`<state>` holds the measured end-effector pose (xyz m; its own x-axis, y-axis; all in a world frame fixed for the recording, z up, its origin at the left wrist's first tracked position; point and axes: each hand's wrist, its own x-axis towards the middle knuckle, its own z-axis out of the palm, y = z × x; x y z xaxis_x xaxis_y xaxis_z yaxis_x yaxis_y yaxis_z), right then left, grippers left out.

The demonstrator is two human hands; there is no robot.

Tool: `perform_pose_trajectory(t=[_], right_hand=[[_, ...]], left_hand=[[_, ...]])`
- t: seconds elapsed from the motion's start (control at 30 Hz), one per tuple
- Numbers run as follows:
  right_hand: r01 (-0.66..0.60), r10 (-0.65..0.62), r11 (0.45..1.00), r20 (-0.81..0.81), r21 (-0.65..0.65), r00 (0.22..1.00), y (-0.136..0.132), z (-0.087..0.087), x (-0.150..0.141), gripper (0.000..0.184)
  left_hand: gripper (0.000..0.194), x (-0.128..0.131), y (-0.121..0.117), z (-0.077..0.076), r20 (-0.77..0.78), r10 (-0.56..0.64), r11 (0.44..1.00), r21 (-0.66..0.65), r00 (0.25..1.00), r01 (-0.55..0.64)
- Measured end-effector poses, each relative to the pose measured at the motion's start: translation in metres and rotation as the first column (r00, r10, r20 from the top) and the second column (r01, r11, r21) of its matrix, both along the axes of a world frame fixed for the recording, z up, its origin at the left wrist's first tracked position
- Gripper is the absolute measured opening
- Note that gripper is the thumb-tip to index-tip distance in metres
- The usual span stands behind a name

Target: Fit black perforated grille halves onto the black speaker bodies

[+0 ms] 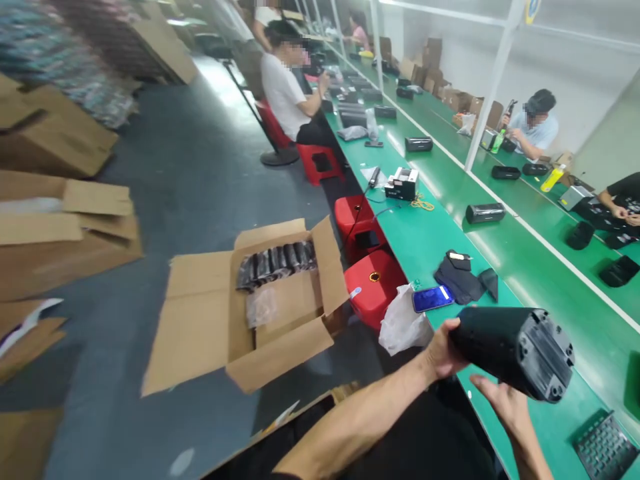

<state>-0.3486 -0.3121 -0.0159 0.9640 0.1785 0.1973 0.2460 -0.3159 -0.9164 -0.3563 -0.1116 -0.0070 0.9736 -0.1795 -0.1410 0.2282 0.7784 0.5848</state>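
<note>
Left hand: clamped round one end of a chunky black plastic casing, fingers mostly hidden behind it
Right hand: spread open just below the casing, thumb sticking out; can't tell if the fingertips touch it
Casing: held up sideways above the near edge of a long green-topped desk, end with the screw holes facing the camera
Near desk bits: black plastic lattice tray off to the right, then a blue-screened phone next to a crumpled white plastic bag
Floor: red plastic stool by the desk, open brown cardboard box with a row of dark wrapped pieces
Further off: seated person in a white T-shirt
</note>
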Motion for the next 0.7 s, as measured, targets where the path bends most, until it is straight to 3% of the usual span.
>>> perform_pose_trajectory(t=[0.07, 0.1, 0.17, 0.23, 0.3, 0.37, 0.4, 0.5, 0.6, 0.7], right_hand=[[0.036, -0.034, 0.998, 0.044, -0.043, 0.998, 0.004, -0.004, 0.000, 0.119], [0.041, -0.036, 0.998, 0.091, -0.048, 0.995, -0.001, -0.001, 0.002, 0.112], [0.010, 0.022, 0.989, 0.211, -0.149, 0.977, -0.023, 0.012, 0.009, 0.103], [-0.035, 0.152, 0.929, 0.295, -0.369, 0.943, -0.049, 0.027, 0.017, 0.095], [-0.045, 0.250, 0.839, 0.310, -0.542, 0.917, -0.069, 0.040, 0.024, 0.091], [-0.071, 0.301, 0.786, 0.280, -0.614, 0.911, -0.082, 0.046, 0.029, 0.091], [-0.100, 0.317, 0.783, 0.255, -0.614, 0.913, -0.088, 0.046, 0.030, 0.091], [-0.153, 0.272, 0.855, 0.178, -0.496, 0.946, -0.104, 0.039, 0.026, 0.098], [-0.146, 0.152, 0.961, 0.008, -0.237, 0.988, -0.115, 0.024, 0.016, 0.103], [-0.117, 0.105, 0.991, -0.156, -0.066, 0.982, -0.114, 0.017, 0.004, 0.095]], left_hand=[[0.075, -0.011, -0.003, -0.006, -0.085, -0.137, 0.984, 0.102, 0.987, 0.145], [0.080, -0.013, 0.001, -0.003, -0.117, -0.135, 0.968, 0.196, 0.984, 0.156], [0.097, -0.011, 0.012, 0.012, -0.082, -0.025, 0.907, 0.418, 0.996, 0.057], [0.116, -0.001, 0.019, 0.033, 0.063, -0.010, 0.789, 0.613, 0.998, -0.031], [0.124, 0.010, 0.016, 0.051, 0.175, -0.137, 0.614, 0.788, 0.975, -0.055], [0.120, 0.017, 0.007, 0.059, 0.215, -0.208, 0.480, 0.873, 0.954, -0.093], [0.115, 0.017, 0.003, 0.060, 0.226, -0.197, 0.453, 0.884, 0.954, -0.116], [0.109, 0.009, 0.002, 0.056, 0.209, -0.129, 0.479, 0.869, 0.969, -0.123], [0.104, -0.001, 0.011, 0.055, 0.137, -0.113, 0.527, 0.848, 0.984, -0.058], [0.104, -0.004, 0.018, 0.056, 0.120, -0.117, 0.547, 0.837, 0.986, -0.037]])
